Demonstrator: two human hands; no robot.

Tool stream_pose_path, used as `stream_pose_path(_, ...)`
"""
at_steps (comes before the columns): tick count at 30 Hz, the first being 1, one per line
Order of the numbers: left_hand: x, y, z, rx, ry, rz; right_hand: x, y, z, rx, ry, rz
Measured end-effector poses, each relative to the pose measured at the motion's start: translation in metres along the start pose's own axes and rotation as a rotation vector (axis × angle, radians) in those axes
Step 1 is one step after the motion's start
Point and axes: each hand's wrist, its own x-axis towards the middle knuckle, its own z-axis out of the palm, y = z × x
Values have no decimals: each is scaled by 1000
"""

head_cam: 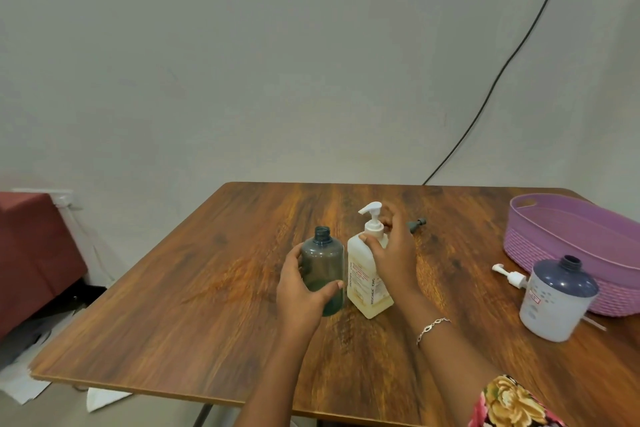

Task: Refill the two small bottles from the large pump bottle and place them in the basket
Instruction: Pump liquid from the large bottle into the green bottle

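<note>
We see a wooden worktop (207, 288). Far right of the hands sits a purple basket (519, 246), with a round white bottle (554, 305), uncapped, in front of it. The pump bottle (363, 284) stands between the hands. The right hand (391, 253) is spread loosely round its neck, thumb touching. The left hand (298, 291) wraps around the open, smoky small bottle (323, 260). It looks light, smooth and probably slippery, so we judge mid-body the safest hold.

Teal bottle (322, 267), cream pump bottle (367, 282), lilac basket (568, 246), floral sleeve (509, 402)
</note>
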Motion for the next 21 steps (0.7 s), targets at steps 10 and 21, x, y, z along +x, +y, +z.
stream_pose_path(10, 3, -7, 8, -39, -13, 0, 19, -16, -4, 168, -132, 117)
stream_pose_path(21, 12, -7, 13, -23, -78, -10, 18, -24, -11, 70, -48, 49)
